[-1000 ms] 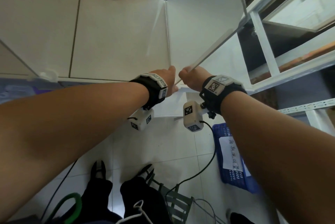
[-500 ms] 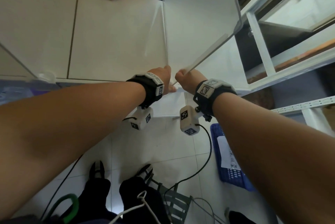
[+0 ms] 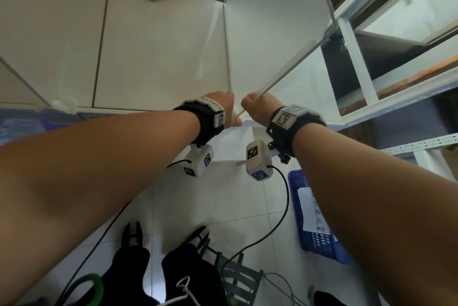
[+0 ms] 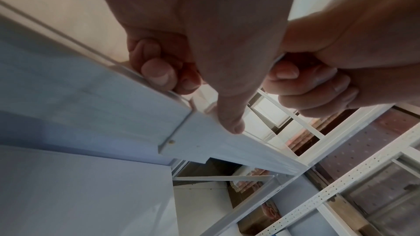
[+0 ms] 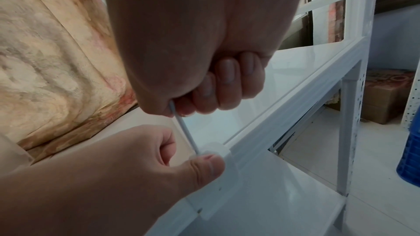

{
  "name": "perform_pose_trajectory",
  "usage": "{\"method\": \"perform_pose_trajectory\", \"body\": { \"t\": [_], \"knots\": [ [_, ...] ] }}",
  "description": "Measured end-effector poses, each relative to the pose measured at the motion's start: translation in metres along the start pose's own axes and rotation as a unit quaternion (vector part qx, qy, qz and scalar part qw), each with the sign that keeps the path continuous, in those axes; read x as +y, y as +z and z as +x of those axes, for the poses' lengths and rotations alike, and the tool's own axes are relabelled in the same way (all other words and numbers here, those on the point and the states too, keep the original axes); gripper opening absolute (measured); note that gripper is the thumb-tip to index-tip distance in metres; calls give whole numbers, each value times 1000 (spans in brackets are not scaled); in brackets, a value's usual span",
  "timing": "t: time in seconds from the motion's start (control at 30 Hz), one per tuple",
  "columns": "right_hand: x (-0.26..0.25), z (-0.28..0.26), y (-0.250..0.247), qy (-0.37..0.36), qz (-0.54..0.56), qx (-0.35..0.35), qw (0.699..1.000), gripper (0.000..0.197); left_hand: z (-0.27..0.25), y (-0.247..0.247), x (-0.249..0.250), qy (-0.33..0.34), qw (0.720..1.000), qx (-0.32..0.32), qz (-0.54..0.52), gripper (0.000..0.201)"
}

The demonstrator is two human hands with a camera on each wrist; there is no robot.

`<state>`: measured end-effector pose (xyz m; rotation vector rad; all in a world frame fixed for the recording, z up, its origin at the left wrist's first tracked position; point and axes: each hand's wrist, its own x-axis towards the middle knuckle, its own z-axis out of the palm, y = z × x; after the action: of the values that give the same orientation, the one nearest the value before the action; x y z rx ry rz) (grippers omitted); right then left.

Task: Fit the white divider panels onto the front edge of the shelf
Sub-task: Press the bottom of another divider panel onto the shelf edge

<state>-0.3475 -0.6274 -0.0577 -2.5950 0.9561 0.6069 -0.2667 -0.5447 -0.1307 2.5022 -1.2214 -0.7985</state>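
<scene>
Both hands meet at the shelf's front edge (image 3: pixel 247 123) in the head view, the right hand (image 3: pixel 259 107) fisted round a thin white divider panel (image 3: pixel 277 33) standing upright on the shelf. From the left wrist, the left hand (image 4: pixel 204 60) curls on that edge, thumb pressing its face. From the right wrist, the panel's corner enters a small white clip (image 5: pixel 214 147) on the edge; seating looks underway, and pressing straight down comes next.
</scene>
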Motion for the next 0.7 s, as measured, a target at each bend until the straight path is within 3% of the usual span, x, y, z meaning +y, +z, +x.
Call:
{"method": "perform_pose_trajectory", "body": {
  "t": [0.23, 0.4, 0.6, 0.7],
  "knots": [
    [0, 1, 1, 6, -2, -7, 1000, 20, -6, -5, 0, 35, 999, -6, 21, 57],
    [-3, 9, 7, 22, 4, 10, 1000, 36, -3, -6, -2, 50, 998, -22, 37, 55],
    [2, 6, 12, 3, -8, 27, 1000, 23, -2, -7, -2, 34, 999, -19, 19, 58],
    [-2, 11, 16, 24, 18, 33, 999, 28, -3, -8, -2, 29, 999, -17, 15, 60]
  ]
}}
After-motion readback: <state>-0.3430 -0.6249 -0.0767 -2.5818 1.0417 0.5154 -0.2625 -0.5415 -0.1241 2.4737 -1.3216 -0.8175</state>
